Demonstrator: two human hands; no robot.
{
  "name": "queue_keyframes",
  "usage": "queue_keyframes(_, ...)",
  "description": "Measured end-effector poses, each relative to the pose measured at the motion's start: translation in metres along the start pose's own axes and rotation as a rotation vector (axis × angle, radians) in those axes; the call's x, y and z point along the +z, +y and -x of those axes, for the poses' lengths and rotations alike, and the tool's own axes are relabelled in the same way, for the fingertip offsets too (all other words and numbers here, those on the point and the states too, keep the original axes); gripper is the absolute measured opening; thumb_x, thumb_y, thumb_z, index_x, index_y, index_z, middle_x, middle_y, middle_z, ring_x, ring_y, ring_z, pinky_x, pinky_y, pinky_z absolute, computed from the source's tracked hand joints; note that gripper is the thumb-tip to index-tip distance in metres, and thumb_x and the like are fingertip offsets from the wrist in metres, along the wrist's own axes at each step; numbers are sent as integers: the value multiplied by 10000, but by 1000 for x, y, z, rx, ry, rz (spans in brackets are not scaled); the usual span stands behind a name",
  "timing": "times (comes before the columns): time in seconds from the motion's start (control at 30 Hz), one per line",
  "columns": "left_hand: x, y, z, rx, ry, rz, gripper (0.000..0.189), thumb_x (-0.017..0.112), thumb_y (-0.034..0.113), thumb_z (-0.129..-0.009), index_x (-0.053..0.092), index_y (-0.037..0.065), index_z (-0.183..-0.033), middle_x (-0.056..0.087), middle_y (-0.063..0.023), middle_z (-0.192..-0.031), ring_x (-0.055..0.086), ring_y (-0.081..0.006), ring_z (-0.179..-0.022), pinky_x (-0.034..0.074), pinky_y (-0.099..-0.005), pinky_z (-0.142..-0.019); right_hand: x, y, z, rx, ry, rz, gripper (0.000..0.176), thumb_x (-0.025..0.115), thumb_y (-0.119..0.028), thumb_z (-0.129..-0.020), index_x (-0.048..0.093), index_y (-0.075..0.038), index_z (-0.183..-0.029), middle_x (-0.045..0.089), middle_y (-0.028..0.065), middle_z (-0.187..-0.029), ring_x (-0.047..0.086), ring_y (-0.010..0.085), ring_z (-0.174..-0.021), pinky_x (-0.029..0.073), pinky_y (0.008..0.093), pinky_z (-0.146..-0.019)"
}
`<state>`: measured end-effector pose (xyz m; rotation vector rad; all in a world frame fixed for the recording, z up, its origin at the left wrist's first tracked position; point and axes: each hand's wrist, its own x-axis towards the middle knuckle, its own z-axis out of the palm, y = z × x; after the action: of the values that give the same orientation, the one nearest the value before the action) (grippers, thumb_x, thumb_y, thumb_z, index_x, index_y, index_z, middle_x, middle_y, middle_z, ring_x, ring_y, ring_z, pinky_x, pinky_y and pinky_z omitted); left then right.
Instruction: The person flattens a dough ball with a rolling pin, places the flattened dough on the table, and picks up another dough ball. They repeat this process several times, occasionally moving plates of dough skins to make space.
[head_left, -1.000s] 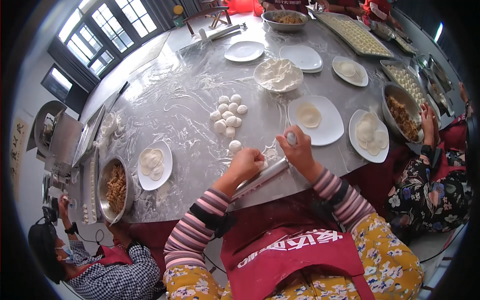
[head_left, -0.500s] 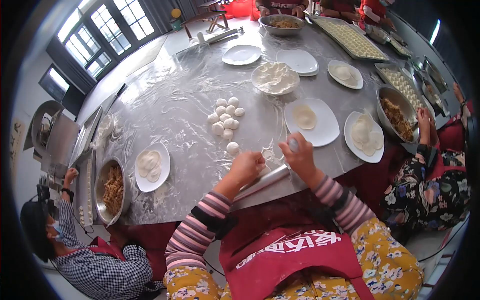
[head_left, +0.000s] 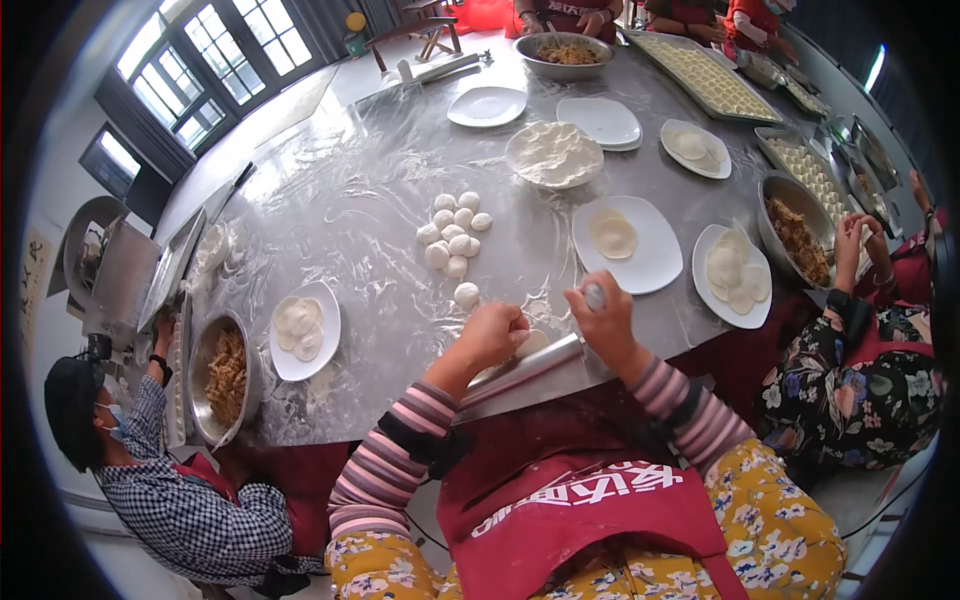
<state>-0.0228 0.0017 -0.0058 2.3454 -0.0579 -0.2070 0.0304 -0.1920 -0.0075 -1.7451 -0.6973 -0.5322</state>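
My left hand [head_left: 492, 338] is closed at the near edge of the floured metal table, its fingers pinching the edge of a dough wrapper [head_left: 533, 343]. To its right, my right hand [head_left: 603, 315] is wrapped round a rolling pin [head_left: 595, 296], whose rounded end shows above the fist. A metal bar [head_left: 530, 368] lies along the table edge below both hands. Just beyond my left hand sits a single dough ball [head_left: 466, 295], with a cluster of dough balls [head_left: 455, 238] farther back. A white square plate [head_left: 655, 245] holding a flat wrapper [head_left: 612, 234] lies beyond my right hand.
Plates of wrappers [head_left: 307, 330] [head_left: 735, 275] flank me. Filling bowls stand left [head_left: 250, 400], right and at the back. A flour bowl [head_left: 553, 156] is ahead. Trays of dumplings [head_left: 700, 78] lie at the back right. Co-workers sit at left and right, others stand across the table.
My right hand has shifted slightly right and down with the rolling pin. More of the wrapper shows beside my left hand. The left co-worker's head and arm and the right co-worker's hands have moved.
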Motion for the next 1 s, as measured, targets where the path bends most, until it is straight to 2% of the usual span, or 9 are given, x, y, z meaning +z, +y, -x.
queue_keyframes(0.13, 3, -14, 6, -95, -45, 239, 138, 640, 113, -772, 616, -12, -825, 629, -114, -707, 591, -192, -613, 471, -318, -588, -12, -9, 13, 35, 17, -18, 226, 700, -45, -745, 490, -46, -828, 536, 160, -650, 558, 346, -563, 432, 354, -500)
queue_keyframes(0.23, -1, -4, 0, -41, -81, 125, 139, 636, 110, -772, 603, -13, -827, 617, -115, -697, 593, -191, -627, 467, -319, -596, 19, 7, -17, 36, 23, 3, 221, 701, -57, -748, 493, -53, -824, 544, 155, -650, 568, 351, -570, 435, 369, -499)
queue_keyframes(0.37, -4, 3, -6, 10, 61, -60, 135, 626, 103, -775, 609, -9, -848, 596, -141, -689, 584, -222, -650, 463, -327, -624, 34, 15, -31, 16, 7, -25, 219, 702, -69, -749, 495, -59, -820, 550, 156, -654, 576, 359, -582, 436, 382, -498)
queue_keyframes(0.43, -5, 4, -1, 18, -66, -52, 144, 631, 114, -776, 615, -8, -852, 613, -147, -709, 586, -222, -649, 465, -332, -623, 17, 9, -13, 29, 20, 8, 225, 704, -60, -745, 492, -55, -819, 543, 148, -639, 565, 342, -554, 433, 375, -490)
queue_keyframes(0.57, 0, 1, 3, -21, -13, 46, 136, 644, 121, -772, 622, -4, -821, 617, -124, -694, 589, -188, -643, 464, -319, -614, -24, -12, 28, -131, -37, 175, 224, 710, -39, -747, 494, -46, -805, 521, 102, -638, 524, 233, -504, 424, 325, -480)
queue_keyframes(0.67, 1, 15, -16, 50, 88, 58, 135, 647, 122, -758, 634, 3, -822, 626, -137, -703, 612, -234, -642, 477, -338, -617, -30, -16, 41, 215, -35, -121, 219, 712, -46, -767, 495, -45, -800, 501, 75, -638, 472, 137, -514, 401, 285, -477)
queue_keyframes(0.8, 12, 20, -27, 85, 151, -212, 144, 660, 141, -733, 660, 16, -804, 654, -150, -745, 641, -297, -691, 496, -380, -625, -27, -18, 27, 136, -39, -63, 220, 712, -42, -760, 495, -45, -799, 504, 81, -639, 480, 152, -509, 404, 284, -479)
queue_keyframes(0.97, -1, 9, 3, -89, 39, -98, 150, 661, 143, -738, 686, 15, -811, 660, -160, -734, 650, -278, -676, 496, -356, -625, -13, -10, 16, 2, 35, 16, 224, 708, -17, -735, 498, -47, -807, 521, 87, -619, 506, 222, -489, 413, 320, -464)
queue_keyframes(1.0, -2, 9, 6, -84, 20, -81, 156, 663, 147, -744, 686, 12, -817, 657, -163, -724, 648, -266, -668, 492, -351, -620, -7, -1, 7, -2, 2, 43, 227, 704, -36, -742, 495, -51, -829, 540, 122, -626, 553, 288, -514, 425, 359, -470)
